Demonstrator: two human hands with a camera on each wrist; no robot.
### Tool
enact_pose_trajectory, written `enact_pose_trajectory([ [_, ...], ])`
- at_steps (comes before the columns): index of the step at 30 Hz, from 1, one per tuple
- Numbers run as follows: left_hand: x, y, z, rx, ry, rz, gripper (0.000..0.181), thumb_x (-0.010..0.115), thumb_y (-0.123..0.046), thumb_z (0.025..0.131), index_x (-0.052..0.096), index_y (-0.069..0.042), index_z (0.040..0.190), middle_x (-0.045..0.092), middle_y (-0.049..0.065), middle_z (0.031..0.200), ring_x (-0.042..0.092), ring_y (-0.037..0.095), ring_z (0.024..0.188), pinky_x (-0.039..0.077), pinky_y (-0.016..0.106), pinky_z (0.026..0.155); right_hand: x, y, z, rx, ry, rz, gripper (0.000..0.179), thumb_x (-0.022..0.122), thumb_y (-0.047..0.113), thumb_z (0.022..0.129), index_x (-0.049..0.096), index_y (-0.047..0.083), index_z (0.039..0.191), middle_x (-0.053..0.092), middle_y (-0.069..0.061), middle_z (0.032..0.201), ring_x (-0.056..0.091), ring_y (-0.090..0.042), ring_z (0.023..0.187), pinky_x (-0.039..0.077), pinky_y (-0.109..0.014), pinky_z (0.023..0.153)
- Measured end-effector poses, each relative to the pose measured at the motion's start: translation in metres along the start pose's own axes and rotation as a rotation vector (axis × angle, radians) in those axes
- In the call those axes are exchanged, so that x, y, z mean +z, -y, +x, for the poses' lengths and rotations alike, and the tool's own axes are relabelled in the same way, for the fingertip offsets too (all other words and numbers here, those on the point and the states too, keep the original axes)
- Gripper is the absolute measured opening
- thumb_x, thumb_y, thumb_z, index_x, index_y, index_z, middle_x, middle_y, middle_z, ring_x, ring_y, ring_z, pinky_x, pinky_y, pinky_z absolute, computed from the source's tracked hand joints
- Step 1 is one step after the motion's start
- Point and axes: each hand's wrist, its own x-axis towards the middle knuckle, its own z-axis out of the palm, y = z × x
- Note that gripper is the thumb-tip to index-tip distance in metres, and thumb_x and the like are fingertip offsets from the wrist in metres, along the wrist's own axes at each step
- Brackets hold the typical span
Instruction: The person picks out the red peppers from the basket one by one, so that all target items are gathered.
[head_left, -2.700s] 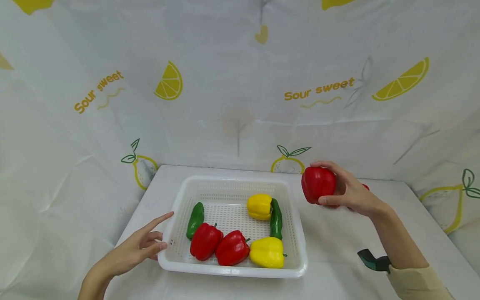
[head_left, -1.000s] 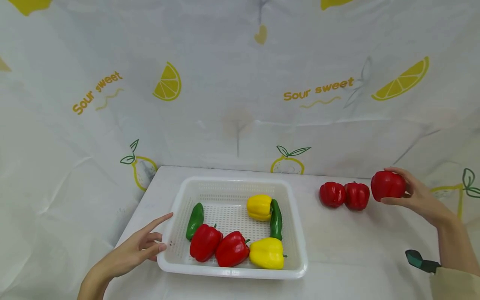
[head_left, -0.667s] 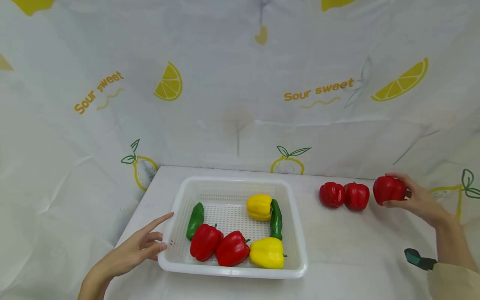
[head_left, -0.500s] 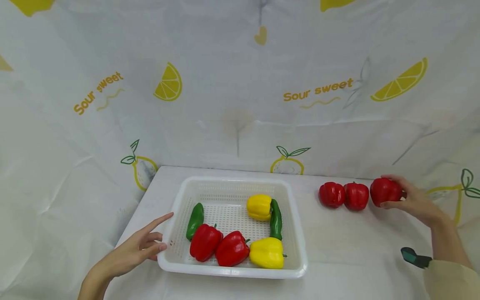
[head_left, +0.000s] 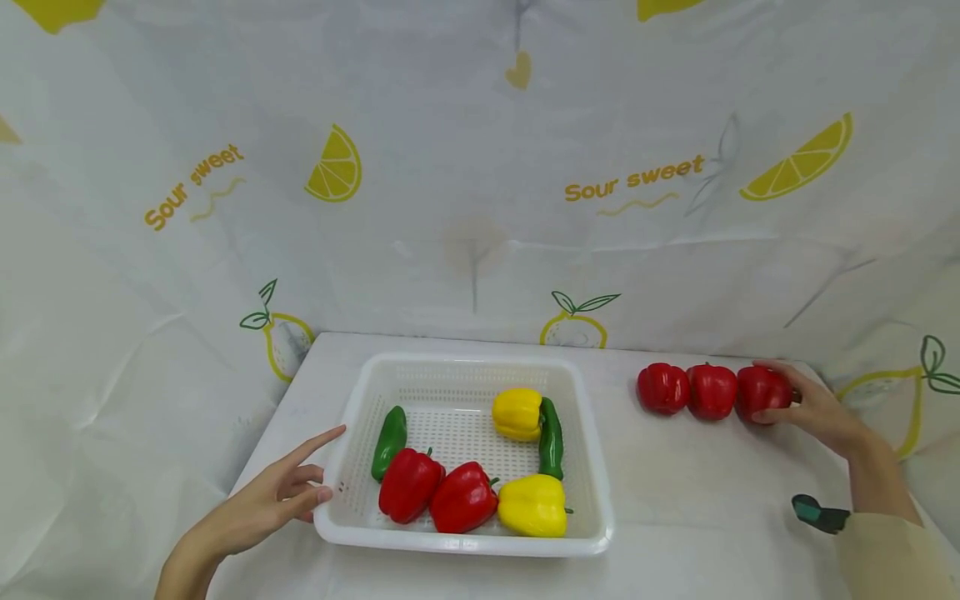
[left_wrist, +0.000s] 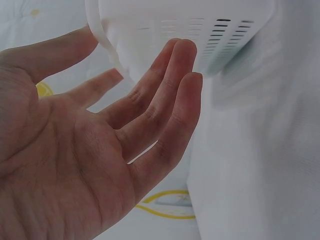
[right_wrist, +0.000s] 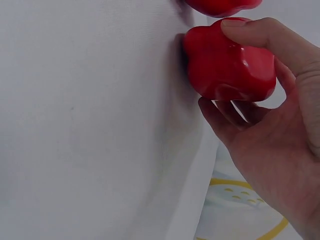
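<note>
My right hand (head_left: 821, 412) grips a red bell pepper (head_left: 761, 393) at the right end of a row of 3 along the table's back. In the right wrist view, the thumb lies across the held bell pepper (right_wrist: 230, 65) and the fingers curve under its other side. To its left sit another red bell pepper (head_left: 711, 392) and a third red bell pepper (head_left: 662, 388). My left hand (head_left: 258, 504) touches the left rim of a white plastic basket (head_left: 461, 543) with its index finger and thumb. Its other fingers hang loosely bent beside the wall.
Inside the basket lie two red bell peppers (head_left: 463, 497), two yellow bell peppers (head_left: 532, 506) and two green peppers (head_left: 551, 439). A lemon-printed white cloth (head_left: 450, 167) hangs close behind the table (head_left: 690, 500). A dark strap (head_left: 821, 512) sticks out at my right wrist.
My right hand has carried the red bell pepper from beside the basket to the far right, then lowered it leftward against the row. My left hand has stayed at the basket.
</note>
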Motion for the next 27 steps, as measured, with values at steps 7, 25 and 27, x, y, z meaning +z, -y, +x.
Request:
enact_pose_trajectory([
  [7,0.0001,0.0002,-0.0005,-0.009,-0.003,0.006,0.076,0.057,-0.012,0.113,0.013,-0.016,0.175,0.069,0.028,0.125,0.077,0.013,0.108,0.067,0.033,0.088,0.0027,-0.0002,0.0024,0.005,0.0,0.0,0.105,0.081,0.026,0.096,0.01,0.003,0.171,0.02,-0.042,0.161,0.026,-0.064,0.137,0.061,-0.036,0.079],
  [25,0.0005,0.0008,0.0002,-0.033,-0.016,0.006,0.078,0.058,-0.014,0.112,0.012,-0.015,0.175,0.068,0.028,0.128,0.076,0.011,0.108,0.067,0.032,0.087,0.0059,-0.0009,0.0018,-0.023,-0.011,0.009,0.103,0.079,0.028,0.098,0.011,0.013,0.175,0.024,-0.039,0.162,0.033,-0.059,0.135,0.06,-0.034,0.081],
  [27,0.0006,0.0003,0.0005,-0.029,-0.014,0.005,0.078,0.058,-0.014,0.112,0.012,-0.015,0.175,0.068,0.028,0.128,0.076,0.011,0.109,0.067,0.031,0.087,0.0037,-0.0024,0.001,-0.027,-0.014,0.014,0.102,0.079,0.027,0.099,0.012,0.018,0.175,0.024,-0.038,0.162,0.032,-0.061,0.136,0.06,-0.034,0.081],
])
